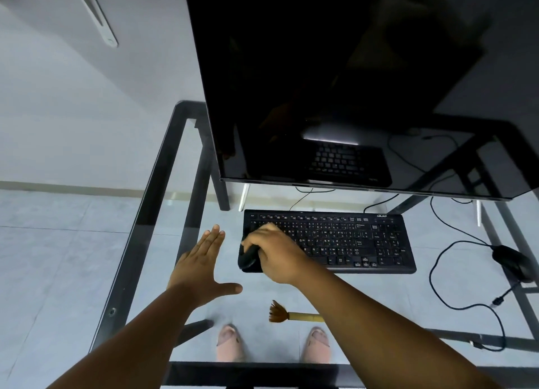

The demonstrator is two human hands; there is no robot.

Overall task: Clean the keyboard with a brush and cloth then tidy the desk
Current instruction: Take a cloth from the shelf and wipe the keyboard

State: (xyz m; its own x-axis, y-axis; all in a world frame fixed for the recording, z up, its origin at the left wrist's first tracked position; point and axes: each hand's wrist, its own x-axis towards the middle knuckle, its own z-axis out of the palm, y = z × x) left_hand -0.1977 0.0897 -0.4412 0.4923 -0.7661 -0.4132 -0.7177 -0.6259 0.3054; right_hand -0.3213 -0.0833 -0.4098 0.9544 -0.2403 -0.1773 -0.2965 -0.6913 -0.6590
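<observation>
A black keyboard (350, 240) lies on the glass desk (163, 202) under the monitor. My right hand (274, 251) rests on the keyboard's left end, shut on a dark bunched cloth (248, 259) pressed against the keys there. My left hand (204, 266) lies flat on the glass just left of the keyboard, fingers spread, holding nothing. A small brush (287, 315) with brown bristles and a pale wooden handle lies on the glass near the front, partly hidden under my right forearm.
A large black monitor (335, 82) overhangs the back of the desk. A black wired mouse (513, 261) sits at the right with its cable looping over the glass. My feet (230, 342) show through the glass. The desk's black frame runs along the edges.
</observation>
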